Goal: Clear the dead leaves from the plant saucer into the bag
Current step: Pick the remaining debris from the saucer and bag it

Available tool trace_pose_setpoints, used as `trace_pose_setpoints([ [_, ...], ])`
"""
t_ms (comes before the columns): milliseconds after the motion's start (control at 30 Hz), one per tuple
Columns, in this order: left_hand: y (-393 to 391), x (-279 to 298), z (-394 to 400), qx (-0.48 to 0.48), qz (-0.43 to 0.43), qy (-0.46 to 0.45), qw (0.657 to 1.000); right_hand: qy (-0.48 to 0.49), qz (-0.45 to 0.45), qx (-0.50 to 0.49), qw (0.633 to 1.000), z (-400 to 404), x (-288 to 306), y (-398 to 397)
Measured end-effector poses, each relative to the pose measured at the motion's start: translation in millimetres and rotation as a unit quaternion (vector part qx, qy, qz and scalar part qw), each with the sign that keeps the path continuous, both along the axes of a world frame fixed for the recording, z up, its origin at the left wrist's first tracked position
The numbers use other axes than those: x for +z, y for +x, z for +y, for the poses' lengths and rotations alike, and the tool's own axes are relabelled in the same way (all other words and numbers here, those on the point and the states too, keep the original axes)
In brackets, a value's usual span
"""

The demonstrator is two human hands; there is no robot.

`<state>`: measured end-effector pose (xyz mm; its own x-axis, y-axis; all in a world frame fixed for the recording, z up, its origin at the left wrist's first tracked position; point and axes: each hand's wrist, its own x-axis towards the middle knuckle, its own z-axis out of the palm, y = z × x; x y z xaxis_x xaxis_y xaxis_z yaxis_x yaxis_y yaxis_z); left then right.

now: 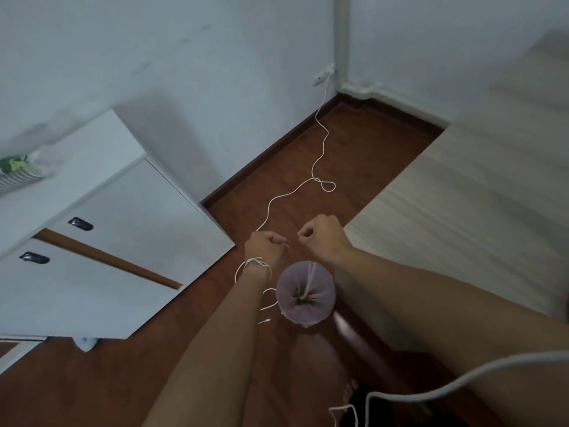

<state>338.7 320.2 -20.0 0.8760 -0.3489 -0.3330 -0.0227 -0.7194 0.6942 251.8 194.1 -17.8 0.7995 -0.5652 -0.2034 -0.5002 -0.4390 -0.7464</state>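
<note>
A pale purple bag [306,292] hangs over the wooden floor just below my hands, its mouth gathered. Green leaf bits [303,298] show in its middle. A thin pale tie [312,272] rises from the bag toward my fists. My left hand [266,245] and my right hand [323,238] are both closed, knuckles up and a few centimetres apart, each seeming to pinch an end of the tie. White string is looped around my left wrist [255,265]. A striped plant pot [14,177] with green leaves stands on the cabinet at far left; its saucer is not visible.
A white cabinet [117,229] with two dark handles fills the left. A light bed surface [477,180] lies on the right. A white cable [320,149] runs from the wall socket across the brown floor. Another thick cable [446,386] crosses the lower right.
</note>
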Motion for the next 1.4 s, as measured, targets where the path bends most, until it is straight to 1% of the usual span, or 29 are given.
trace_pose_setpoints([
  [100,9.2,-5.6,4.0,-0.012,-0.002,-0.004,1.0,-0.011,0.011,0.011,1.0,1.3,-5.5,9.7],
  [367,18.9,-10.3,4.0,-0.068,-0.043,0.005,0.997,-0.026,0.039,0.016,0.999,-4.9,-15.2,6.8],
  [700,13.1,-7.5,-4.3,-0.101,-0.068,0.022,0.992,-0.024,0.017,-0.01,1.0,-13.8,-12.9,-8.4],
  [867,-5.4,0.5,-14.3,-0.126,-0.068,0.015,0.99,0.006,-0.013,-0.046,0.999,-26.6,-7.2,-32.4],
  [1000,-30.7,10.1,-36.4,-0.157,-0.077,0.014,0.984,0.019,-0.044,-0.083,0.995,-52.6,-0.5,-73.2],
  [1167,-82.8,26.7,-90.2,-0.224,-0.089,0.007,0.971,0.02,-0.055,-0.167,0.984,-99.7,7.8,-151.1],
  [1267,-128.4,33.3,-132.4,-0.293,-0.121,0.008,0.948,0.001,-0.064,-0.212,0.975,-121.8,11.2,-214.8],
  [1400,-207.3,25.1,-185.2,-0.412,-0.136,-0.002,0.901,-0.026,-0.055,-0.286,0.956,-143.7,9.4,-332.2],
])
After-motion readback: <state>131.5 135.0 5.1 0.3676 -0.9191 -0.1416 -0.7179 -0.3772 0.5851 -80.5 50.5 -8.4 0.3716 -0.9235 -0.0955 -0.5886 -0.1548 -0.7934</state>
